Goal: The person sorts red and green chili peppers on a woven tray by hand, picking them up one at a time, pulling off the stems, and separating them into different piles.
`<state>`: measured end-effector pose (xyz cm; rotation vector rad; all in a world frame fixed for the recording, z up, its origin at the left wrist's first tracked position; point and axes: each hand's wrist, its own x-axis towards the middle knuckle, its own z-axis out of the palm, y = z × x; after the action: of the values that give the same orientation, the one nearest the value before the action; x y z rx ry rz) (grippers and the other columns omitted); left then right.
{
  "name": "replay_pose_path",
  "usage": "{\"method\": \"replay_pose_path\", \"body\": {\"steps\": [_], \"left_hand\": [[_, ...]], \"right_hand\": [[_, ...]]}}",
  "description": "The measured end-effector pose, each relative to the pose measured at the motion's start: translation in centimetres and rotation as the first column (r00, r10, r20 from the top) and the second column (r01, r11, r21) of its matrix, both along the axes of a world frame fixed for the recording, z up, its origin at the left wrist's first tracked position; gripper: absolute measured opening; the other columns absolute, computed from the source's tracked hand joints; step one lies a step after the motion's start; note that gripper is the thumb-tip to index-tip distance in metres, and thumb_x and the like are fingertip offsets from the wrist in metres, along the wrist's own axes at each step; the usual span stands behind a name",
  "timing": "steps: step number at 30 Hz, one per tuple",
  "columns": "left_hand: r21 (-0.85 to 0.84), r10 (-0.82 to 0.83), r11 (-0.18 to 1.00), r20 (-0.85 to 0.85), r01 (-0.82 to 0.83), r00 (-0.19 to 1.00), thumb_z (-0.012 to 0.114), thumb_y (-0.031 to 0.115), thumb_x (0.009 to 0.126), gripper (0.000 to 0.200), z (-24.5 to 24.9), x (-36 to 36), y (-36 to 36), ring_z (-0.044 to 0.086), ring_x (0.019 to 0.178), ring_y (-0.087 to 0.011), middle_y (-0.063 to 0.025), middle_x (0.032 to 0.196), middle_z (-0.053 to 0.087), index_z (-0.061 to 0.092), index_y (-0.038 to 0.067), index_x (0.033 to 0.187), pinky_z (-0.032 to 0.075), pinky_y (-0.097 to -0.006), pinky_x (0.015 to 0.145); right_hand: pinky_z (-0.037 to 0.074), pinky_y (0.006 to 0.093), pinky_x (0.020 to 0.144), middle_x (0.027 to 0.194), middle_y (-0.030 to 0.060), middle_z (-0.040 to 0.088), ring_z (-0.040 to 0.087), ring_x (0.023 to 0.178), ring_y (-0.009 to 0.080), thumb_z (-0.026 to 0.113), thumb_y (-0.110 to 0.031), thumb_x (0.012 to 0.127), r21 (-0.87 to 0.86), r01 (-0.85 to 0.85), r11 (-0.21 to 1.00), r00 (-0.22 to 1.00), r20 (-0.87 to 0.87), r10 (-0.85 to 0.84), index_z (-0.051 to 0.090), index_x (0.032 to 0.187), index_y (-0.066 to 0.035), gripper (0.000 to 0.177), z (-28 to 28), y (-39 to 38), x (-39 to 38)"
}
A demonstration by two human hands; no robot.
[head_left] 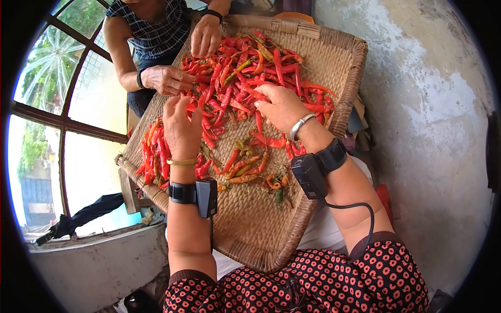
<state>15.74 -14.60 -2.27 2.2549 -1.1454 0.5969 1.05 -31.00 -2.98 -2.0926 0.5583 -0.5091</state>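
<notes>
A large heap of red chili peppers [229, 78] lies on a wide woven basket tray [250, 219] in front of me. My right hand [286, 110], with a silver bracelet, is over the heap's right side, thumb and fingers closed on a red chili pepper [251, 92]. My left hand [181, 130], with a gold-coloured bangle, is at the left of the heap, its fingers bent; the fingertips are turned away, and what they hold is hidden. Beside it lies a smaller pile of red chilies [154, 154]. Orange and shrivelled chilies [244, 168] lie between my wrists.
Across the tray another person's hands [168, 79] work at the far left of the heap. A plastered wall [417, 130] rises on the right. A paned window [62, 120] and a folded dark umbrella [94, 211] are on the left.
</notes>
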Motion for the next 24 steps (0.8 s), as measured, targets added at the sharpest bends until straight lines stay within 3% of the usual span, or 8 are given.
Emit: {"method": "replay_pose_path", "body": {"steps": [2,4,6,8,13,17,23,24], "left_hand": [[0.007,-0.135,0.987,-0.474,0.158,0.870,0.061,0.020,0.082,0.022,0.1,-1.1,-0.7,0.056,0.068,-0.0172,-0.0079,0.081,0.060,0.062,0.000,0.091,0.045,-0.0278,0.062],[-0.071,-0.212,0.959,-0.820,0.274,0.532,0.055,0.027,0.088,0.028,0.1,-3.2,-1.4,0.052,0.056,-0.0075,-0.0016,0.075,0.060,0.061,0.000,0.094,0.041,-0.0205,0.051],[-0.197,-0.284,0.936,-0.912,0.290,0.296,0.050,0.032,0.091,0.032,0.1,-4.8,-2.0,0.049,0.054,-0.0044,0.0011,0.070,0.058,0.061,0.002,0.090,0.038,-0.0174,0.049],[-0.276,-0.323,0.933,-0.926,0.229,0.198,0.051,0.031,0.091,0.029,-0.8,-5.0,-2.1,0.048,0.053,-0.0038,0.0020,0.069,0.057,0.060,0.004,0.087,0.037,-0.0168,0.049],[-0.416,-0.412,0.906,-0.909,0.079,-0.054,0.053,0.028,0.090,0.022,-2.0,-4.5,-2.3,0.048,0.053,-0.0038,0.0033,0.066,0.056,0.058,0.009,0.079,0.036,-0.0171,0.048],[-0.501,-0.503,0.864,-0.858,-0.043,-0.102,0.055,0.021,0.088,0.014,-1.9,-4.2,-2.2,0.049,0.052,-0.0057,0.0021,0.066,0.057,0.059,0.009,0.080,0.037,-0.0178,0.048],[-0.546,-0.457,0.782,-0.830,-0.301,0.318,0.054,0.015,0.088,0.016,-2.5,0.3,-1.1,0.050,0.055,-0.0050,0.0002,0.079,0.057,0.056,0.005,0.100,0.039,-0.0172,0.048],[-0.557,-0.384,0.771,-0.793,-0.309,0.473,0.056,0.013,0.086,0.022,-3.1,0.7,-1.1,0.050,0.059,-0.0071,-0.0023,0.083,0.057,0.053,0.002,0.104,0.040,-0.0180,0.050]], "right_hand": [[0.046,0.0427,0.075,0.083,0.0191,0.061,0.058,0.082,0.0356,0.056,-0.021,0.077,0.062,-0.113,0.992,0.985,-0.123,0.120,0.060,0.086,-0.002,0.021,-0.1,0.2,0.0],[0.047,0.0383,0.070,0.081,0.0166,0.062,0.060,0.077,0.0311,0.056,-0.017,0.078,-0.044,-0.191,0.981,0.972,-0.149,0.183,0.059,0.094,-0.002,0.022,0.0,0.1,0.1],[0.048,0.0338,0.064,0.080,0.0140,0.063,0.062,0.073,0.0266,0.057,-0.014,0.079,-0.143,-0.269,0.952,0.953,-0.180,0.243,0.057,0.102,-0.003,0.025,0.1,0.1,0.1],[0.047,0.0347,0.071,0.087,0.0156,0.062,0.060,0.084,0.0312,0.058,-0.011,0.077,-0.015,-0.312,0.950,0.941,-0.147,0.306,0.056,0.105,-0.003,0.030,0.5,0.3,0.0],[0.047,0.0403,0.077,0.093,0.0197,0.061,0.058,0.089,0.0345,0.058,-0.013,0.075,-0.068,-0.303,0.950,0.953,-0.004,0.304,0.054,0.111,-0.007,0.037,-1.0,0.8,0.5],[0.048,0.0329,0.069,0.082,0.0142,0.063,0.062,0.075,0.0252,0.059,-0.011,0.077,0.021,-0.309,0.951,0.951,-0.015,0.310,0.044,0.123,-0.005,0.049,0.7,1.1,-0.1],[0.047,0.0391,0.069,0.082,0.0149,0.064,0.061,0.076,0.0300,0.065,-0.023,0.075,0.082,0.026,0.996,0.999,0.038,-0.029,0.048,0.115,-0.002,0.048,0.4,-0.1,0.1],[0.048,0.0385,0.069,0.081,0.0142,0.064,0.062,0.076,0.0292,0.064,-0.023,0.075,0.105,0.026,0.994,0.997,0.066,-0.033,0.050,0.114,-0.002,0.046,0.5,-0.1,0.1]]}}
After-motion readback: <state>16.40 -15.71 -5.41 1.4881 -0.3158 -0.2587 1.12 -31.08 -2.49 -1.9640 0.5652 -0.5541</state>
